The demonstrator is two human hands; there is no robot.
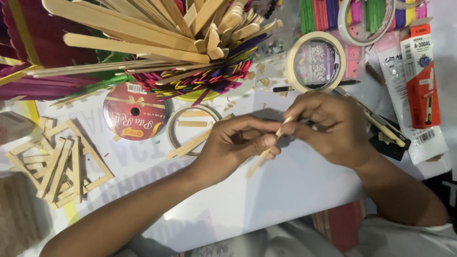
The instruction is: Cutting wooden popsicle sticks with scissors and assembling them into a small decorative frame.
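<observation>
My left hand (235, 145) and my right hand (328, 123) meet over the white table (285, 185). Both pinch a thin plain wooden craft stick (259, 159), which slants from upper right to lower left between the fingers. The left fingers close around its middle, the right fingertips hold its upper end. What else the right hand holds is hidden by its fingers.
A glued frame of wooden sticks (59, 164) lies at the left. Behind the hands are a red ribbon spool (134, 112), a thin tape ring (193, 128) with sticks across it, a masking tape roll (316, 62), a tub of plain and coloured sticks (190, 47) and a red packaged cutter (421, 76).
</observation>
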